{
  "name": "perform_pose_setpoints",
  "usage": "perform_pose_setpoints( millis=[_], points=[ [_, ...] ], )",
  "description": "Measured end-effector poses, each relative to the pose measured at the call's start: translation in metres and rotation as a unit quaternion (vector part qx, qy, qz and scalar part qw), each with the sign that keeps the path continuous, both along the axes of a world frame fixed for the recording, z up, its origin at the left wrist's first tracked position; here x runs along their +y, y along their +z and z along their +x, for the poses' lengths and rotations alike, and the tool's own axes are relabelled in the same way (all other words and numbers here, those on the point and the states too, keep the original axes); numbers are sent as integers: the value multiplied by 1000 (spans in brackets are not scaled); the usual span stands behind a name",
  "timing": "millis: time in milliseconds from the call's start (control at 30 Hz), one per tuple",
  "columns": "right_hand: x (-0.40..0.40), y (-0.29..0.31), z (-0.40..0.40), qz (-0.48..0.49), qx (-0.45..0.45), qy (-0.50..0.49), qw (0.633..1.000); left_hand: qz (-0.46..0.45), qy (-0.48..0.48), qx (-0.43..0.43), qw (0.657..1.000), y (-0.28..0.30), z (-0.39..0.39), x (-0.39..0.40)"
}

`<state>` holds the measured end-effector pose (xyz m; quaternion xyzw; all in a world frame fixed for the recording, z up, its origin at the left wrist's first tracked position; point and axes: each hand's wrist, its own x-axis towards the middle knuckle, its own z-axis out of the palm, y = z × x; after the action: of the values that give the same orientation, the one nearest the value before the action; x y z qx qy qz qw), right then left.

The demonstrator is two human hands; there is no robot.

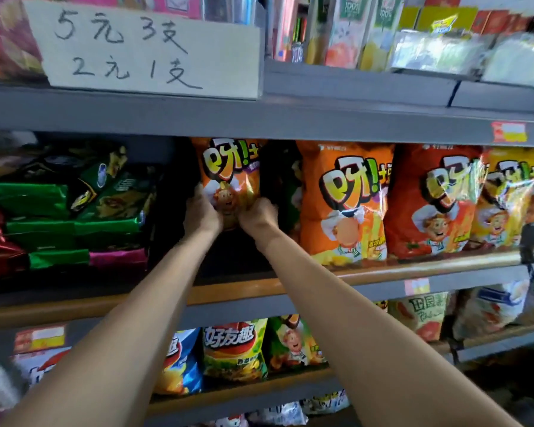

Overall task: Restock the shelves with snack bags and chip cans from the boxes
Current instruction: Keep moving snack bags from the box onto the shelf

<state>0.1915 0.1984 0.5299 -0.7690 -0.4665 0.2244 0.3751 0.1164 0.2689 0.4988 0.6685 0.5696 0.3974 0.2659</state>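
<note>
Orange snack bag (228,177) upright, long axis vertical, printed front facing outward, top edge just under the grey shelf (198,118) above. Glossy crinkled foil, puffed pillow shape. Left hand (201,212) gripping the lower left corner of that bag, right hand (258,215) gripping the lower right corner, both arms reaching in. Right of the bag: a matching larger orange bag (346,204), then a red bag (429,208). Left of it: a dark gap, then flat stacked green packets (74,211). Above and left: a handwritten price card (148,47).
</note>
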Motion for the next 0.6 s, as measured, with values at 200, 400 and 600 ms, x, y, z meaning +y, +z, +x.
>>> perform_pose_setpoints(
  millis=[200, 400, 600],
  points=[
    [7, 4, -3, -4, 24, 34, 999, -8, -24, -3, 1000, 4, 5, -7],
    [-56, 9, -21, 89, -29, 70, 993, 116, -19, 59, 991, 23, -31, -85],
    [-191, -74, -5, 329, -223, 53, 916, 383, -156, 14, 910, -65, -70, -206]
  ],
)
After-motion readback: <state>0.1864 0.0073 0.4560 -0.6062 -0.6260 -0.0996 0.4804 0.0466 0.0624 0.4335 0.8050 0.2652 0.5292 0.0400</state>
